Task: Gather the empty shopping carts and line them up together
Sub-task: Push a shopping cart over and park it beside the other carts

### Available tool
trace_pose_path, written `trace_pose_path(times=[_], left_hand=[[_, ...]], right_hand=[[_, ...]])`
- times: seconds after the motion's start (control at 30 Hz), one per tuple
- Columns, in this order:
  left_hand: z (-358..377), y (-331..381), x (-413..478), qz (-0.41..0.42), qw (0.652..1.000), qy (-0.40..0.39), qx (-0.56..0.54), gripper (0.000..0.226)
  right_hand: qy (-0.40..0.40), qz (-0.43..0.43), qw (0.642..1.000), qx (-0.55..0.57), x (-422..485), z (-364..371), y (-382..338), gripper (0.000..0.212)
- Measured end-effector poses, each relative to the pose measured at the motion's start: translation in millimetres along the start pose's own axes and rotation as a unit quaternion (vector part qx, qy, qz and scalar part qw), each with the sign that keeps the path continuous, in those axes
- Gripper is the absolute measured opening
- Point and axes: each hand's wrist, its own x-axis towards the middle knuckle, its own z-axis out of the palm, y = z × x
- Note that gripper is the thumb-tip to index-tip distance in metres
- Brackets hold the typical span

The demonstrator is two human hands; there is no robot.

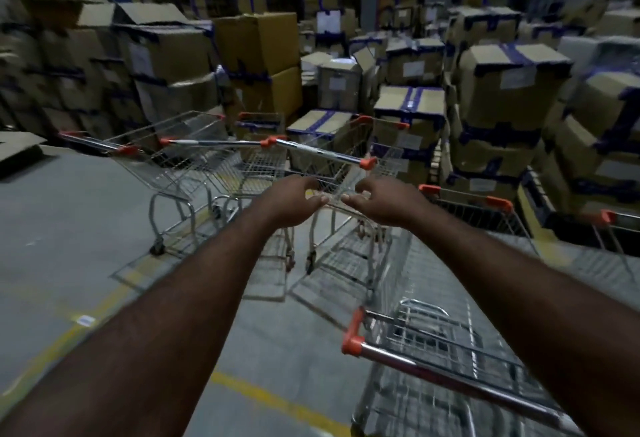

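Observation:
Three empty wire shopping carts with orange-capped handles stand side by side ahead: a left cart (166,146), a middle cart (249,163) and a right cart (325,154). A nearer cart (433,364) is at the bottom right, its handle under my right forearm. Both arms reach forward. My left hand (294,201) and my right hand (381,203) hover close together just below the right cart's handle, at its wire rear panel. Their fingers are loosely curled, thumbs pointing at each other, with nothing clearly gripped. The picture is blurred.
Stacks of taped cardboard boxes (512,83) wall in the back and right, close behind the carts. Two more carts (485,204) stand at the right by the boxes. Grey concrete floor (69,229) with yellow lines lies to the left.

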Motion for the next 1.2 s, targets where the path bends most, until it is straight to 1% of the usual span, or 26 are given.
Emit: trace_pose_path(times=[0.07,0.17,0.23,0.33,0.47,0.57,0.7,0.87,0.97,1.07,1.2], left_hand=[[-19,-31,15,0.016,1.000,0.008,0.010,0.047],[-45,-76,40,0.035,0.999,0.020,0.016,0.062],[-60,-103,58,0.049,0.998,0.020,0.019,0.068],[-78,-138,86,0.052,0.998,0.016,0.028,0.071],[-90,-165,118,0.053,0.998,0.008,0.032,0.073],[-84,-175,148,0.065,0.997,-0.007,0.038,0.071],[-65,-188,197,0.080,0.995,-0.034,0.044,0.072],[-50,-196,267,0.083,0.992,-0.071,0.071,0.072],[-46,-200,307,0.082,0.989,-0.085,0.084,0.065],[-35,-201,339,0.091,0.987,-0.098,0.088,0.058],[-13,-212,381,0.097,0.982,-0.125,0.102,0.059]], right_hand=[[0.026,-0.007,1.000,-0.011,30,1,-28,0.065],[0.059,-0.023,0.998,-0.001,76,2,-70,0.064],[0.069,-0.028,0.997,-0.005,105,0,-94,0.064],[0.082,-0.009,0.996,-0.019,144,-2,-122,0.071],[0.077,0.012,0.997,-0.004,186,-3,-135,0.074],[0.081,0.026,0.996,-0.017,211,-1,-129,0.076],[0.072,0.054,0.996,-0.009,242,9,-107,0.073],[0.058,0.095,0.994,0.018,302,29,-61,0.073],[0.055,0.115,0.992,0.025,331,44,-35,0.073],[0.030,0.137,0.990,0.028,348,57,-16,0.075],[0.005,0.165,0.986,0.033,373,71,1,0.074]])
